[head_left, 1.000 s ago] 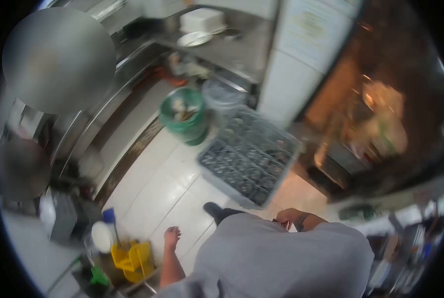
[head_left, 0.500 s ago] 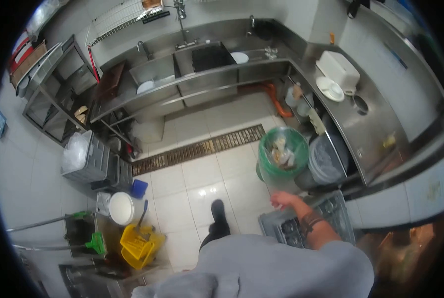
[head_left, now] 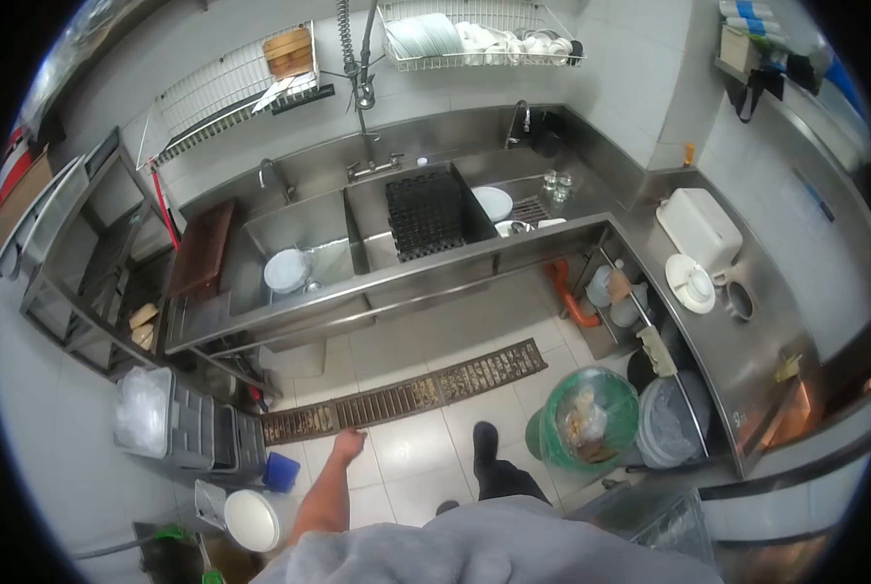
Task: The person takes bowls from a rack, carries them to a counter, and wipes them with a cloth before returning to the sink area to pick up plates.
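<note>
My left hand (head_left: 350, 445) hangs in front of me over the floor tiles, close to the near edge of the metal drain grate (head_left: 382, 396). Its fingers look loosely curled, and nothing shows in them. My right hand is out of view. Ahead is a steel sink unit (head_left: 328, 309); a white plate (head_left: 286, 271) lies in its left basin. Across the middle basin sits a black rack (head_left: 426, 214). A green-lined bin (head_left: 591, 414) holding waste stands at my right.
Crates (head_left: 187, 428), a blue dustpan (head_left: 280, 472) and a white bucket (head_left: 252, 519) stand on the left. White dishes (head_left: 689, 284) and a white tub (head_left: 698, 229) rest on the right counter. Beside me at lower right is a grey crate (head_left: 674, 530).
The view has tilted up, showing more of the sinks and wall racks. My right hand, earlier above the grey crate, has left view, and my left hand has come in. I have moved forward.
</note>
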Demonstrator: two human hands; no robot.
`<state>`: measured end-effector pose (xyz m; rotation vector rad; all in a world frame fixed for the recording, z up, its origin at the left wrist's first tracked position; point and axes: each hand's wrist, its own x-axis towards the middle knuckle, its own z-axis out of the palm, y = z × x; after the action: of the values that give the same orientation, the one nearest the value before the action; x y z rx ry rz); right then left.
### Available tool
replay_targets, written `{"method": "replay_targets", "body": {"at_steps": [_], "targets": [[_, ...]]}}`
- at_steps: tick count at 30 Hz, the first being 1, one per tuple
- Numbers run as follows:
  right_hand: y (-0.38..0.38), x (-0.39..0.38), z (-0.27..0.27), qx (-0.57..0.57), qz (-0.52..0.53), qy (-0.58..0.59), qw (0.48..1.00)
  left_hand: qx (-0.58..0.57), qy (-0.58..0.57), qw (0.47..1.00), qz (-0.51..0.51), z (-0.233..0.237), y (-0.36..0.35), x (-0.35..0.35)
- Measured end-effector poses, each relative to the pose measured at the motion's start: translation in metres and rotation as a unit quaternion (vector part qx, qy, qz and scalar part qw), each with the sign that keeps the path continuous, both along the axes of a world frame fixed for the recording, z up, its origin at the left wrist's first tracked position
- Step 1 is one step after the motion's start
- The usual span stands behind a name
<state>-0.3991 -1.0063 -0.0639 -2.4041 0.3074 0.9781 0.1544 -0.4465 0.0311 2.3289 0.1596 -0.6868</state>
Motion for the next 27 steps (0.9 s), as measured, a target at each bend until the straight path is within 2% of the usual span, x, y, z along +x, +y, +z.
{"method": "replay_targets", "body": {"at_steps": [1,3,5,6,7,8,9,10,11,12,13,14,15,16,18,20,23,24,25,26,27], "targets": [[-0.005,0.029,0.010,0.023,-0.033,0.032,0.999,-0.005,-0.023,0.999,-0.022,0.017,-0.014,0.039],[-0.026,0.080,0.007,0.053,-0.052,0.056,0.996,-0.008,-0.036,0.999,0.015,0.108,-0.072,0.077],[-0.057,0.143,-0.009,0.079,-0.034,0.056,0.995,0.021,-0.090,0.996,-0.015,0.081,-0.091,0.118],[-0.075,0.175,-0.025,0.099,-0.003,0.042,0.994,0.030,-0.175,0.976,-0.129,0.044,-0.088,0.131],[-0.099,0.212,-0.049,0.128,0.050,0.012,0.990,0.037,-0.048,0.987,-0.150,0.061,-0.104,0.131],[-0.125,0.265,-0.073,0.226,0.144,-0.052,0.962,0.034,0.027,0.995,-0.094,0.079,-0.128,0.128],[-0.152,0.311,-0.055,0.209,0.252,-0.134,0.935,0.004,0.027,0.982,-0.185,0.057,-0.128,0.127],[-0.174,0.374,0.017,0.182,0.343,-0.229,0.893,0.036,0.059,0.977,-0.200,0.050,-0.137,0.123],[-0.174,0.435,0.057,0.181,0.172,-0.104,0.963,0.071,0.010,0.959,-0.275,0.063,-0.151,0.114],[-0.178,0.487,0.082,0.171,-0.008,0.027,0.985,0.051,0.033,0.946,-0.317,0.069,-0.161,0.113],[-0.188,0.538,0.102,0.052,0.168,-0.099,0.979,-0.012,0.012,0.943,-0.333,0.084,-0.170,0.108],[-0.198,0.583,0.120,-0.069,0.336,-0.216,0.914,-0.012,0.008,0.955,-0.296,0.092,-0.180,0.107],[-0.201,0.622,0.146,0.114,0.053,-0.114,0.985,-0.013,0.004,0.966,-0.257,0.096,-0.191,0.108],[-0.198,0.659,0.176,0.278,-0.236,0.002,0.931,-0.018,0.005,0.968,-0.250,0.102,-0.202,0.117],[-0.181,0.728,0.231,0.282,-0.262,-0.022,0.923,-0.046,0.025,0.968,-0.246,0.123,-0.222,0.158],[-0.163,0.785,0.264,0.315,-0.241,-0.047,0.917,-0.077,0.115,0.956,-0.259,0.164,-0.250,0.219],[-0.136,0.848,0.311,0.362,-0.199,-0.116,0.903,-0.211,0.030,0.929,-0.303,0.233,-0.295,0.319],[-0.128,0.870,0.331,0.381,-0.170,-0.149,0.897,-0.201,0.005,0.925,-0.322,0.275,-0.311,0.356],[-0.121,0.891,0.354,0.374,-0.167,-0.150,0.900,-0.207,-0.052,0.919,-0.330,0.295,-0.321,0.391],[-0.116,0.913,0.379,0.373,-0.143,-0.197,0.895,-0.222,-0.143,0.903,-0.339,0.325,-0.333,0.424],[-0.115,0.933,0.404,0.372,-0.117,-0.241,0.889,-0.246,-0.167,0.907,-0.297,0.369,-0.346,0.449]]}}
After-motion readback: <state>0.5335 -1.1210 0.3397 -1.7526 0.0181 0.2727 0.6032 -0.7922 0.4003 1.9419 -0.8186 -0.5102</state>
